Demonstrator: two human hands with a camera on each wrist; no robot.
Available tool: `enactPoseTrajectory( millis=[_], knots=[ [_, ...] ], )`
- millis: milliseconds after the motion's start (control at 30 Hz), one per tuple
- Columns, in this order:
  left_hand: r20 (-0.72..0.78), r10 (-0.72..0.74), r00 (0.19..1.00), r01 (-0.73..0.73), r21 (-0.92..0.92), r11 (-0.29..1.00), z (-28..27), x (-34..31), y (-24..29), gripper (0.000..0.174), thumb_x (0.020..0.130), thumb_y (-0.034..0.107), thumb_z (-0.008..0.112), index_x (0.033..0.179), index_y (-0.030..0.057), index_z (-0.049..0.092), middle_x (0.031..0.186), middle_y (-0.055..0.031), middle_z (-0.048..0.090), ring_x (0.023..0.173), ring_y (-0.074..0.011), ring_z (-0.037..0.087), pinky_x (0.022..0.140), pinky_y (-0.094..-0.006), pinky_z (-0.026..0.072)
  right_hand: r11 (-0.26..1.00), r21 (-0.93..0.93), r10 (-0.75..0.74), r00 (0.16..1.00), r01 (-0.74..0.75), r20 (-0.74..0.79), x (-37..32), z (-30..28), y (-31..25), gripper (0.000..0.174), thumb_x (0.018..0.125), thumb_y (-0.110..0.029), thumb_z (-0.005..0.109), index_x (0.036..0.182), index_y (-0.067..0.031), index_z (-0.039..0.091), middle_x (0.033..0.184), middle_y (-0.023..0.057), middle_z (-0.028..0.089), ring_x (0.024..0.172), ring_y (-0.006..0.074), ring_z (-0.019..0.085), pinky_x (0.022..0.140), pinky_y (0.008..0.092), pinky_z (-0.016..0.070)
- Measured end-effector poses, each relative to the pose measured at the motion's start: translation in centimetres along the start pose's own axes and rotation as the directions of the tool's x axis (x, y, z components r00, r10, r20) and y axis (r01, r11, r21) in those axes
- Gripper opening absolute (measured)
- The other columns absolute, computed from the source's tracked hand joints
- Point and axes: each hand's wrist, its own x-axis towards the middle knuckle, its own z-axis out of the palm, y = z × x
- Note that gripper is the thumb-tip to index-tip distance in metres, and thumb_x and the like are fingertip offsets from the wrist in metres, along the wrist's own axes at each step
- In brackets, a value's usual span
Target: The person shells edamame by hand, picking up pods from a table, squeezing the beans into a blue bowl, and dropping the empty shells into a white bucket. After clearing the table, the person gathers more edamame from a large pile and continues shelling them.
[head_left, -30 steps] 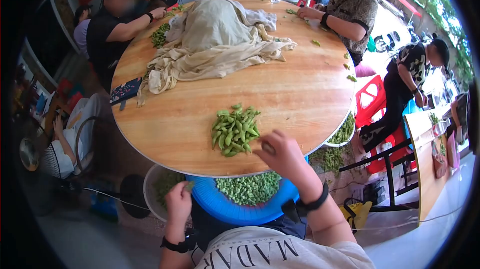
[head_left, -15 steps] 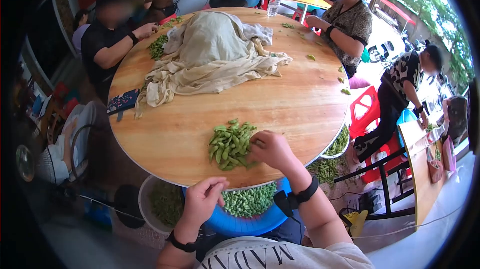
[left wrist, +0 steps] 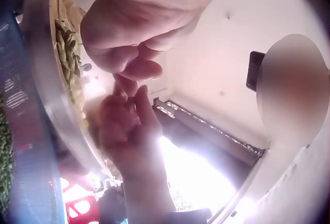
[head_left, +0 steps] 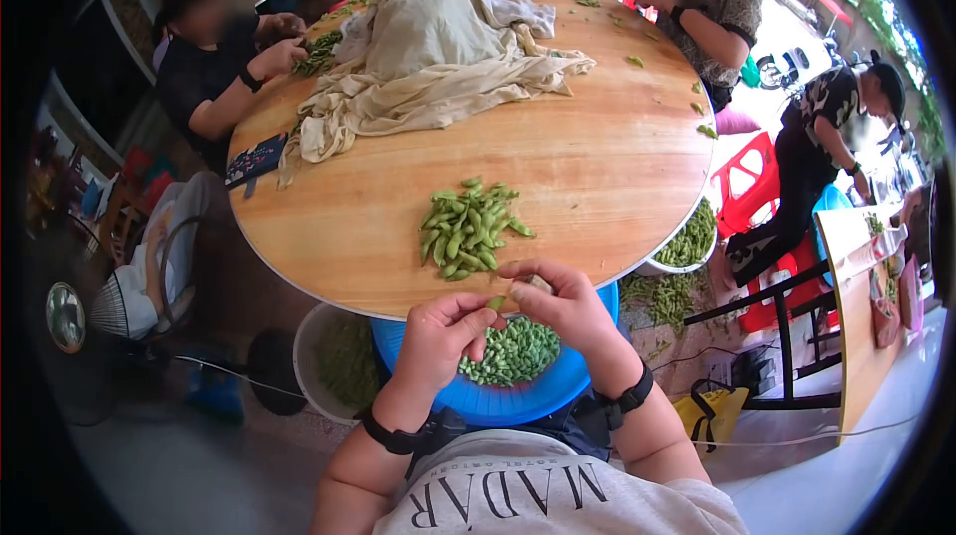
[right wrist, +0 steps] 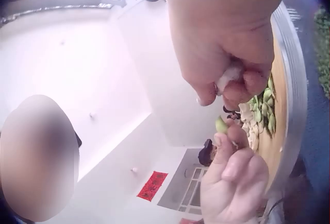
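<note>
Above the blue basin [head_left: 543,404], the left hand [head_left: 436,338] pinches a green pod [right wrist: 221,125] between thumb and finger, its tip poking out. Just beside it, also above the basin, the right hand [head_left: 575,314] has its fingers curled round a small whitish thing [right wrist: 230,75] I can't make out. Green beans [head_left: 516,354] fill the basin's middle; beyond it, a pile of pods [head_left: 464,228] sits on the round desk [head_left: 607,177].
</note>
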Motion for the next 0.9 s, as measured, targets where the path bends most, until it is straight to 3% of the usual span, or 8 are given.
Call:
enactPoseTrajectory(
  millis=[100, 133, 267, 467, 667, 767, 900],
  knots=[
    [-0.025, 0.06, 0.998, -0.059, 0.04, 0.997, -0.1, -0.5, -0.6, 0.014, 0.078, -0.005, 0.06, 0.092, -0.0039, 0.059, 0.075, -0.0105, 0.064, 0.048, -0.0077, 0.05, 0.043, -0.0184, 0.039, 0.991, 0.091, 0.096, 0.995, -0.099, 0.036, -0.8, -0.9, 1.3, 0.027, 0.092, -0.024, 0.049, 0.088, 0.0011, 0.056, 0.059, -0.0003, 0.05, 0.054, 0.0063, 0.048, 0.05, 0.0184, 0.0373],
    [-0.025, 0.08, 0.996, -0.078, 0.065, 0.995, -0.3, -0.7, -1.0, 0.015, 0.077, -0.005, 0.061, 0.092, -0.0036, 0.059, 0.074, -0.0099, 0.063, 0.049, -0.0076, 0.05, 0.043, -0.0183, 0.0395, 0.993, 0.082, 0.079, 0.996, -0.082, 0.047, -1.1, -0.1, 1.7, 0.035, 0.094, -0.031, 0.043, 0.086, -0.0006, 0.056, 0.057, -0.0023, 0.045, 0.048, 0.005, 0.037, 0.044, 0.0187, 0.0286],
    [-0.064, 0.079, 0.995, -0.066, 0.186, 0.98, -0.4, -1.5, -1.5, 0.016, 0.075, -0.006, 0.063, 0.091, -0.0028, 0.06, 0.072, -0.0073, 0.063, 0.051, -0.007, 0.052, 0.045, -0.0179, 0.0412, 0.989, 0.055, 0.124, 0.98, -0.134, 0.157, -1.7, 0.3, 2.2, 0.039, 0.095, -0.035, 0.039, 0.085, -0.0013, 0.055, 0.056, -0.0021, 0.041, 0.047, 0.0052, 0.033, 0.042, 0.0192, 0.0243],
    [-0.055, 0.142, 0.988, -0.114, 0.35, 0.93, -0.7, -2.7, -1.8, 0.014, 0.077, -0.003, 0.063, 0.091, -0.0017, 0.061, 0.071, -0.0049, 0.063, 0.051, -0.0049, 0.051, 0.045, -0.0179, 0.041, 0.982, 0.019, 0.179, 0.959, -0.188, 0.221, -1.8, 1.4, 2.1, 0.036, 0.095, -0.035, 0.038, 0.084, -0.0031, 0.052, 0.056, -0.0036, 0.038, 0.048, 0.0049, 0.034, 0.043, 0.0188, 0.0251],
    [-0.068, 0.29, 0.955, -0.221, 0.49, 0.843, -1.3, -3.5, -3.0, 0.009, 0.079, -0.003, 0.061, 0.088, -0.0012, 0.06, 0.07, -0.0037, 0.062, 0.051, -0.0039, 0.051, 0.044, -0.0177, 0.0404, 0.98, -0.096, 0.187, 0.973, -0.174, 0.136, -1.7, 3.0, 2.5, 0.028, 0.094, -0.027, 0.045, 0.081, -0.0023, 0.05, 0.058, -0.0038, 0.041, 0.051, 0.0049, 0.037, 0.044, 0.0196, 0.0301],
    [-0.131, 0.318, 0.939, -0.232, 0.439, 0.868, -1.3, -3.9, -4.1, 0.007, 0.079, -0.002, 0.06, 0.086, -0.0012, 0.058, 0.068, -0.0039, 0.061, 0.052, -0.0046, 0.051, 0.044, -0.0188, 0.0403, 0.99, -0.032, 0.142, 0.985, -0.14, 0.102, -1.9, 3.6, 3.9, 0.024, 0.093, -0.022, 0.047, 0.079, -0.0029, 0.049, 0.058, -0.0026, 0.044, 0.052, 0.0051, 0.04, 0.045, 0.0199, 0.0323],
    [-0.179, 0.157, 0.971, -0.117, 0.217, 0.969, -1.6, -4.4, -4.6, 0.005, 0.082, 0.001, 0.058, 0.086, -0.0011, 0.058, 0.066, -0.0049, 0.059, 0.049, -0.0066, 0.049, 0.043, -0.0194, 0.0376, 0.985, -0.172, 0.036, 0.999, -0.032, 0.023, -2.4, 4.5, 4.9, 0.022, 0.092, -0.019, 0.047, 0.078, -0.0031, 0.049, 0.058, -0.0017, 0.045, 0.052, 0.0052, 0.041, 0.046, 0.0207, 0.0336]
  ],
)
